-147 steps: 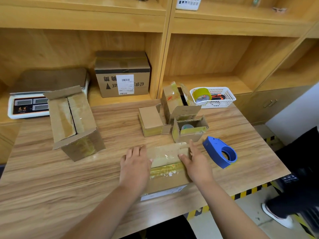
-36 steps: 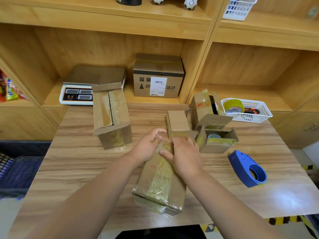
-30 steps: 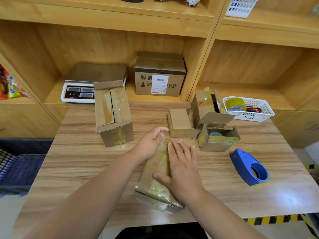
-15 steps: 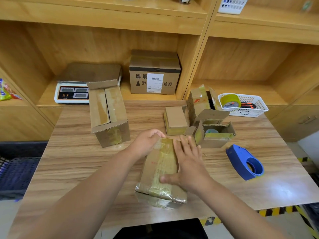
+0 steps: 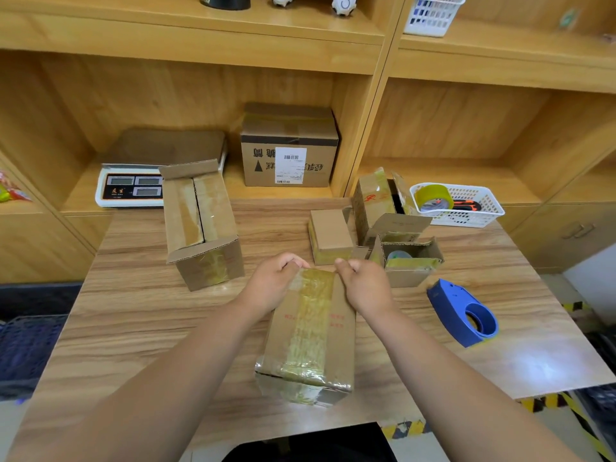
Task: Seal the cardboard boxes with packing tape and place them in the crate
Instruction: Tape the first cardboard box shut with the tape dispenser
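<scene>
The person is gripping the far end of a taped box [image 5: 310, 335] with both hands. The left hand [image 5: 275, 285] is sitting on the far left corner, its fingers [image 5: 291, 258] curling tightly over the end edge, with the tips hidden behind the cardboard. The right hand [image 5: 366, 286] is mirroring it on the far right corner, fingers [image 5: 346, 263] bent down over the same edge, so both hands are clasping the box and nothing else. The box is lying flat on the wooden table [image 5: 133, 311], its long axis running from the person's body away toward the shelves and leaning slightly leftward at the near end. A yellowish strip of tape is running lengthwise down the middle of its top face and wrapping over the near end, which is sitting close to the table's front edge. A blue tape dispenser [image 5: 463, 311] is lying to the right of the box, well apart from the right hand. An open long box [image 5: 203, 225] is standing beyond the left hand. A dark blue crate [image 5: 30, 341] is showing below the table's left side.
</scene>
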Demonstrator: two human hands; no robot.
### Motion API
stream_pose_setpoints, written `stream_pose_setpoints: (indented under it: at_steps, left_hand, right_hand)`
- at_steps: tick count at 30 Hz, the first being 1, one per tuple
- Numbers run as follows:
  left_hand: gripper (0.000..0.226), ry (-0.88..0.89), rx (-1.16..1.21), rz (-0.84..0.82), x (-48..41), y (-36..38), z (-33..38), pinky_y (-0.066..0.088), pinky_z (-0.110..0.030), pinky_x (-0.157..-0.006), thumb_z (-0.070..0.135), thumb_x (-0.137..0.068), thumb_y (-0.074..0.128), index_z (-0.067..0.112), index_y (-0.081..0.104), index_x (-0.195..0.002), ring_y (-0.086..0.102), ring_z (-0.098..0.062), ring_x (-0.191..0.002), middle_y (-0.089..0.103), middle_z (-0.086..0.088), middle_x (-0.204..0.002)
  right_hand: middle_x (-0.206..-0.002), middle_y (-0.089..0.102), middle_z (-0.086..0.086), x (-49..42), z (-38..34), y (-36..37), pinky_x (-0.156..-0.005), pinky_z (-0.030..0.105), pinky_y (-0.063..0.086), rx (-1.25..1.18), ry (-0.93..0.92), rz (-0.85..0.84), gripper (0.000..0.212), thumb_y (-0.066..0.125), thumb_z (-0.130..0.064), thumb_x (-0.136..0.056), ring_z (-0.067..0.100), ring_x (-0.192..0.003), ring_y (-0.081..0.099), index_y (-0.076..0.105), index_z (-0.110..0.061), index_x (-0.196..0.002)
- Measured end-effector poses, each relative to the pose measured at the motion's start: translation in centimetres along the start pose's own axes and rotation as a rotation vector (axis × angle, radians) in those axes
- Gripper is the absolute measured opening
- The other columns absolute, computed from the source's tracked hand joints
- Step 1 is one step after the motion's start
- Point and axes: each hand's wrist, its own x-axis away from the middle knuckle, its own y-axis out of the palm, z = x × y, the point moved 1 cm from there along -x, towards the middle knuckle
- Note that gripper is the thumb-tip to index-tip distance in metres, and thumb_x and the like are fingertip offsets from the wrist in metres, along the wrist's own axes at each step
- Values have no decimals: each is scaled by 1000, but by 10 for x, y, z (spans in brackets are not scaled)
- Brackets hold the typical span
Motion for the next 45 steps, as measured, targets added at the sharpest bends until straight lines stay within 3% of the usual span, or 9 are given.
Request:
stream_pose_setpoints:
  at_steps: [4, 7, 10, 15, 18, 21, 25, 30, 45]
  left_hand:
    - [26, -121, -133, 92, 6, -2, -3, 39, -15, -59, 37, -96, 46, 19, 65, -93, 55, 3, -65, 61, 15, -71]
    - [48, -247, -294, 33, 7, -2, -2, 39, -29, -85, 53, -97, 32, 20, 61, -117, 58, -24, -108, 64, -1, -107]
    - [67, -386, -259, -65, 7, 6, 8, 34, -32, -93, 60, -95, 23, 13, 49, -134, 45, -29, -126, 50, -13, -138]
    - [81, -277, -199, 91, 16, 5, 22, 43, -38, -92, 69, -89, 16, 7, 55, -122, 54, -31, -113, 61, -14, -120]
    - [63, -186, -13, 236, 23, 1, 28, 40, -24, -70, 61, -92, 21, 13, 61, -102, 55, -3, -83, 57, 11, -82]
    - [35, -93, 132, 290, 35, 3, 26, 31, 2, -69, 49, -96, 32, 31, 61, -89, 47, 23, -81, 54, 24, -89]
    - [9, -78, 203, 191, 48, 13, 2, 27, -15, -93, 35, -90, 56, 34, 62, -97, 40, 7, -120, 44, 25, -132]
    - [44, -48, 163, 18, 65, 14, -19, 28, -14, -100, 26, -85, 66, 41, 48, -122, 27, 9, -130, 31, 25, -144]
    - [108, 33, -233, -352, 66, 3, -44, 19, -16, -106, 53, -61, 77, 40, 13, -148, -6, 25, -129, -16, 43, -141]
  right_hand:
    - [-81, 67, 11, 12, 7, 5, -77, 36, 46, -378, 297, 54, 49, 40, -44, -96, 28, -83, 61, 65, -3, -83]
    - [-71, 73, 1, 23, 9, 10, -60, 29, 50, -693, 561, -99, 50, 40, -59, -92, 20, -71, 69, 68, -18, -84]
    - [-71, 74, 4, 25, 0, 10, -49, 27, 53, -853, 583, -210, 52, 39, -62, -92, 18, -62, 71, 68, -19, -91]
    - [-76, 74, 6, 27, -16, 0, -45, 26, 52, -923, 433, -189, 52, 40, -59, -93, 18, -64, 71, 71, -18, -86]
    - [-118, 67, -1, 29, -19, 0, -93, 38, 51, -827, 214, -43, 45, 34, -56, -91, 14, -108, 63, 67, -32, -111]
    - [-142, 44, -15, 40, -12, 4, -116, 38, 24, -676, -35, 52, 52, 25, -54, -90, 0, -134, 35, 56, -35, -128]
    - [-149, 29, -21, 59, 11, 16, -115, 19, 13, -511, -142, 31, 58, 25, -68, -85, -9, -138, 16, 46, -38, -131]
    - [-151, 17, -24, 84, 36, 21, -106, 2, 10, -349, -178, -55, 75, 49, -62, -76, -9, -140, 5, 34, -30, -141]
    - [-148, -37, -11, 25, 37, 14, -114, 36, -12, 336, -228, -192, 139, 50, -88, -46, 8, -135, -37, -22, -27, -147]
